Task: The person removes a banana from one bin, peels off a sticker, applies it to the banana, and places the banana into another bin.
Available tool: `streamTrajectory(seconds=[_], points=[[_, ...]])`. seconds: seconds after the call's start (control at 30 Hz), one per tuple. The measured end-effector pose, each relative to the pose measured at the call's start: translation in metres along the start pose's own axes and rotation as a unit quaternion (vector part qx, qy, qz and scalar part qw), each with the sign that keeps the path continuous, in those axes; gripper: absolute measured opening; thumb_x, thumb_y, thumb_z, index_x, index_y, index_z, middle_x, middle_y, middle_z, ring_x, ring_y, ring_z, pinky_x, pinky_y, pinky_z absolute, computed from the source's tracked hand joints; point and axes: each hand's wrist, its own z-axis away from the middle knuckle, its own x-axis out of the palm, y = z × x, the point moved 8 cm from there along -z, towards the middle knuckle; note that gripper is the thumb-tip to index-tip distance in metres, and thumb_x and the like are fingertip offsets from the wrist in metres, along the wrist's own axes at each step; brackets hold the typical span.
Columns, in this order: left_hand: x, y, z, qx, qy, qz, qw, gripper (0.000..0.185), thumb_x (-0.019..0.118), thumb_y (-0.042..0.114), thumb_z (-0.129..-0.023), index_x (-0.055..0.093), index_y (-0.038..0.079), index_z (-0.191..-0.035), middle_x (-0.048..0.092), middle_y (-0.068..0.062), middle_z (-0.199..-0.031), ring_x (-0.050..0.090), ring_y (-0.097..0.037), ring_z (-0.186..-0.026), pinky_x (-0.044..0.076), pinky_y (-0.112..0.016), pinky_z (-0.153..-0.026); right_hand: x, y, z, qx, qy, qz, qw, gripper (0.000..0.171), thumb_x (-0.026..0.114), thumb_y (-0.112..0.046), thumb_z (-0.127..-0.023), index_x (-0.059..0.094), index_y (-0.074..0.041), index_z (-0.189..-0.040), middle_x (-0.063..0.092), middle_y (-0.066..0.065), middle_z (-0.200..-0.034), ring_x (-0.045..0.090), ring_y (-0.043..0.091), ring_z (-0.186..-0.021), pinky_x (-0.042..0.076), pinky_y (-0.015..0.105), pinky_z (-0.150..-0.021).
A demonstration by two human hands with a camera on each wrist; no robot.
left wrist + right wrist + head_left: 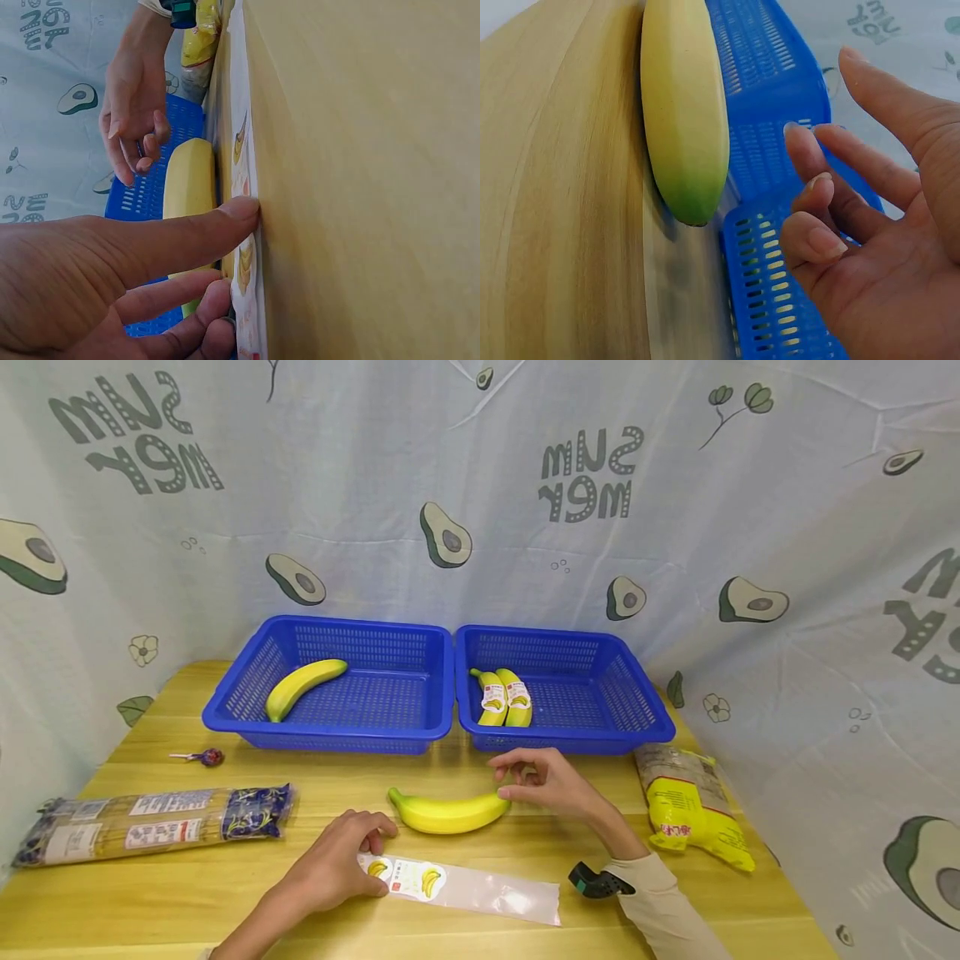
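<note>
The banana [448, 812] is lying mid-frame on the table [225, 877]; the right hand [546, 781] is hovering at its end, fingers apart, holding nothing; the left hand [341, 857] is pressing the plastic sleeve [480, 887] flat; a sloppy grab might roll the banana away.

A staged recording booth: avocado-print cloth [525, 527] walls in a wooden table [225, 893].

Print on the clear sleeve [457, 885] too small (label end under the left hand [337, 864])
</note>
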Motion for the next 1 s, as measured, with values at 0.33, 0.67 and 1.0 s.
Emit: streamTrajectory(seconds=[0.33, 0.67, 1.0], points=[[0.008, 0.01, -0.003, 0.028, -0.048, 0.006, 0.9984, 0.045, 0.102, 0.008, -0.064, 0.065, 0.022, -0.085, 0.053, 0.009, -0.083, 0.044, -0.01, -0.083, 0.038, -0.03, -0.077, 0.01, -0.014, 0.002, -0.023, -0.038, -0.003, 0.999, 0.03, 0.077, -0.001, -0.098, 0.072, 0.007, -0.126, 0.073, 0.024, -0.103, 0.059, 0.013, -0.086, 0.042, 0.016, -0.06], [0.018, 0.026, -0.013, 0.049, -0.137, 0.142, 0.9791, 0.018, 0.086, -0.001, -0.088, 0.072, 0.009, -0.091, 0.063, 0.004, -0.083, 0.056, -0.008, -0.076, 0.05, -0.024, -0.068, 0.039, -0.041, 0.002, -0.071, -0.106, 0.039, 0.991, 0.026, 0.083, -0.007, -0.096, 0.076, -0.001, -0.12, 0.078, 0.014, -0.106, 0.071, 0.025, -0.089, 0.056, 0.028, -0.065], [0.023, 0.047, -0.023, 0.058, -0.178, 0.242, 0.952, 0.002, 0.078, -0.001, -0.096, 0.077, 0.0, -0.095, 0.073, 0.001, -0.086, 0.064, -0.01, -0.078, 0.053, -0.022, -0.071, 0.074, -0.065, 0.002, -0.115, -0.165, 0.091, 0.975, 0.029, 0.087, -0.008, -0.092, 0.075, -0.006, -0.118, 0.079, 0.008, -0.11, 0.075, 0.016, -0.097, 0.066, 0.035, -0.083]])
